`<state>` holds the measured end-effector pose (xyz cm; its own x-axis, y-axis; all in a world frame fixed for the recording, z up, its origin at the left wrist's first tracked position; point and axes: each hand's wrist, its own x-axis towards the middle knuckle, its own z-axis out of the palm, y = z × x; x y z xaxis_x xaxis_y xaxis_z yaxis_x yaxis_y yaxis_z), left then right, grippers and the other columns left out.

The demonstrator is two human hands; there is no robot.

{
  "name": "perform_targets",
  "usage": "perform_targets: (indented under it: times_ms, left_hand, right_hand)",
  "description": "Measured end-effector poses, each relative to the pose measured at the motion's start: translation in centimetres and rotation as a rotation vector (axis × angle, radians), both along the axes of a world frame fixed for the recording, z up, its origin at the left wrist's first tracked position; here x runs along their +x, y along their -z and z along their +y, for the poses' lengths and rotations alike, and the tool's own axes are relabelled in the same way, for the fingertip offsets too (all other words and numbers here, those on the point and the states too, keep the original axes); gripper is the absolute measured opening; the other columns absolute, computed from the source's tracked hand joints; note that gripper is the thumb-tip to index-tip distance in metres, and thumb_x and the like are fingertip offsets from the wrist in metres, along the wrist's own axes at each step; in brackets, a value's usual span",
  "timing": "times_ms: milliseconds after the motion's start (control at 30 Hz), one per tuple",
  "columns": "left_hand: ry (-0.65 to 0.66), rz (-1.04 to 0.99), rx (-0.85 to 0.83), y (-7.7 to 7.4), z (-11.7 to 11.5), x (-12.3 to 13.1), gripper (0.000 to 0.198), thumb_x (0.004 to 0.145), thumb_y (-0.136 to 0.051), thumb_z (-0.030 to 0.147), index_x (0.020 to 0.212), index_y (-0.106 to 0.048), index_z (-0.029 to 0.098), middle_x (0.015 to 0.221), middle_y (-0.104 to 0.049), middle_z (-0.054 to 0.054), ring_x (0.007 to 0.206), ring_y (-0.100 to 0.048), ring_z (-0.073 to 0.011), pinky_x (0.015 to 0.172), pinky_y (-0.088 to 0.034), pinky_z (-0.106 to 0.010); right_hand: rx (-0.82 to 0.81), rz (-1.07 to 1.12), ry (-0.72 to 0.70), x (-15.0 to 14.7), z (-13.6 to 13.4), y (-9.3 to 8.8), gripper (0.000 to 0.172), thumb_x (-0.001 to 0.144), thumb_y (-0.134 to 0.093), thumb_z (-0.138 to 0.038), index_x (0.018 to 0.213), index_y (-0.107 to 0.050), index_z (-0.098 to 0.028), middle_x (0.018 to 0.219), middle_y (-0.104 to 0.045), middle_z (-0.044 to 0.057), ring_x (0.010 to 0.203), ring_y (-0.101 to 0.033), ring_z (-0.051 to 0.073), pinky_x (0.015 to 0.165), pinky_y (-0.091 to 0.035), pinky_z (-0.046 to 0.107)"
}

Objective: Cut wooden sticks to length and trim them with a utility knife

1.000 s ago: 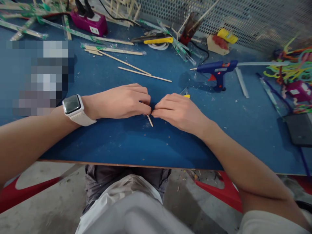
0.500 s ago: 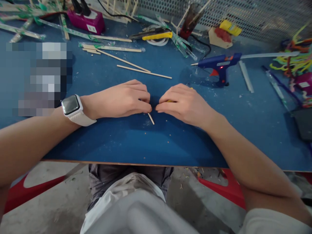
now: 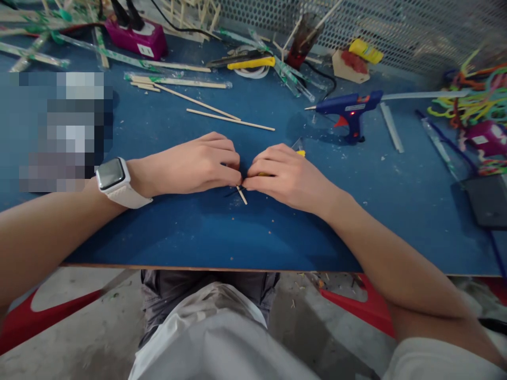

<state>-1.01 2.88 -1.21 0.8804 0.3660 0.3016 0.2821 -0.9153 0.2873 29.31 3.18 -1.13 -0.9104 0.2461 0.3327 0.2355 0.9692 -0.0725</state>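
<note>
My left hand (image 3: 214, 163), with a watch on its wrist, is closed on a thin wooden stick (image 3: 242, 196). Only the stick's short lower end sticks out below the fingertips, slanting toward me. Close beside it, my right hand (image 3: 287, 171) is closed round a yellow tool (image 3: 301, 153), mostly hidden by the fingers. Yellow shows between the fingers, and a greyish piece sticks out past the back of the hand; its kind I cannot make out. The fingertips of both hands almost meet at the stick, low over the blue table (image 3: 206, 232).
Loose wooden sticks (image 3: 232, 120) lie beyond my hands. A blue hot glue gun (image 3: 350, 108) with a lit red light stands at the right. Behind are a yellow cutter (image 3: 251, 63), a purple power socket (image 3: 137, 39) and a mesh panel (image 3: 400, 31). Colourful pipe cleaners (image 3: 467, 100) are far right.
My right hand has moved slightly left and down, nearer the left fingertips and the stick. More of the tool shows behind it. The whole view has shifted a little.
</note>
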Motion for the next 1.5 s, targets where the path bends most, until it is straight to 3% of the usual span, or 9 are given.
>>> perform_targets:
  times_ms: [267,400,533,633,900,1033,1267,1500]
  left_hand:
    - [0.004,0.02,0.007,-0.08,0.03,0.0,0.042,0.125,-0.048,0.042,0.11,-0.084,0.027,0.107,-0.08,-0.009,0.106,-0.071,-0.0261,0.111,-0.055,-0.046]
    - [-0.06,-0.016,-0.028,-0.16,-0.16,0.27,0.036,0.124,-0.049,0.041,0.109,-0.076,0.024,0.099,-0.078,-0.006,0.101,-0.072,-0.0254,0.114,-0.057,-0.047]
    - [-0.076,0.001,0.027,0.08,-0.31,0.43,0.048,0.126,-0.045,0.051,0.095,-0.071,0.024,0.096,-0.076,-0.006,0.098,-0.072,-0.0251,0.12,-0.056,-0.05]
    - [-0.095,-0.026,0.027,0.49,-0.3,0.47,0.051,0.126,-0.041,0.051,0.096,-0.072,0.025,0.1,-0.077,-0.006,0.1,-0.073,-0.0255,0.121,-0.056,-0.051]
    - [-0.062,-0.019,-0.01,0.32,-0.4,0.44,0.027,0.117,-0.044,0.02,0.102,-0.066,0.025,0.098,-0.077,-0.006,0.1,-0.071,-0.0266,0.11,-0.054,-0.046]
    - [-0.047,-0.035,0.006,0.34,-0.51,0.4,0.021,0.108,-0.052,0.016,0.102,-0.07,0.025,0.099,-0.078,-0.006,0.102,-0.071,-0.0272,0.113,-0.053,-0.046]
    - [-0.03,-0.009,0.029,0.53,-0.33,0.25,0.033,0.121,-0.049,0.036,0.107,-0.078,0.028,0.104,-0.078,-0.008,0.107,-0.071,-0.028,0.114,-0.053,-0.048]
    - [-0.032,0.042,0.05,0.42,-0.3,0.09,0.038,0.124,-0.044,0.037,0.109,-0.078,0.029,0.106,-0.076,-0.008,0.107,-0.07,-0.0267,0.116,-0.055,-0.048]
  right_hand:
    - [-0.046,0.026,0.006,0.02,0.07,-0.09,0.032,0.127,-0.054,-0.032,0.123,-0.084,-0.022,0.118,-0.086,0.008,0.116,-0.072,0.025,0.098,-0.049,0.043]
    - [-0.076,0.046,-0.008,0.02,0.01,-0.05,0.032,0.126,-0.054,-0.034,0.123,-0.084,-0.022,0.118,-0.085,0.008,0.114,-0.072,0.025,0.098,-0.05,0.043]
    - [-0.1,0.025,0.007,0.02,0.0,-0.06,0.033,0.127,-0.053,-0.033,0.123,-0.084,-0.024,0.116,-0.084,0.008,0.115,-0.072,0.026,0.098,-0.05,0.044]
    - [-0.102,0.025,0.014,0.02,-0.04,-0.1,0.033,0.127,-0.053,-0.034,0.123,-0.084,-0.024,0.116,-0.084,0.008,0.114,-0.072,0.026,0.097,-0.05,0.044]
    - [-0.142,0.019,0.014,0.18,-0.05,-0.1,0.032,0.126,-0.055,-0.034,0.127,-0.085,-0.024,0.119,-0.085,0.01,0.116,-0.072,0.027,0.097,-0.05,0.044]
    - [-0.139,0.013,0.004,0.17,-0.06,-0.06,0.034,0.127,-0.052,-0.034,0.126,-0.084,-0.024,0.12,-0.086,0.009,0.118,-0.072,0.026,0.102,-0.05,0.045]
    - [-0.077,0.029,0.028,0.14,0.05,0.21,0.034,0.126,-0.055,-0.039,0.126,-0.086,-0.026,0.117,-0.085,0.008,0.115,-0.073,0.025,0.105,-0.05,0.046]
    - [-0.11,0.037,0.035,0.42,0.17,0.11,0.029,0.125,-0.057,-0.034,0.134,-0.084,-0.028,0.122,-0.088,0.007,0.119,-0.075,0.025,0.105,-0.053,0.046]
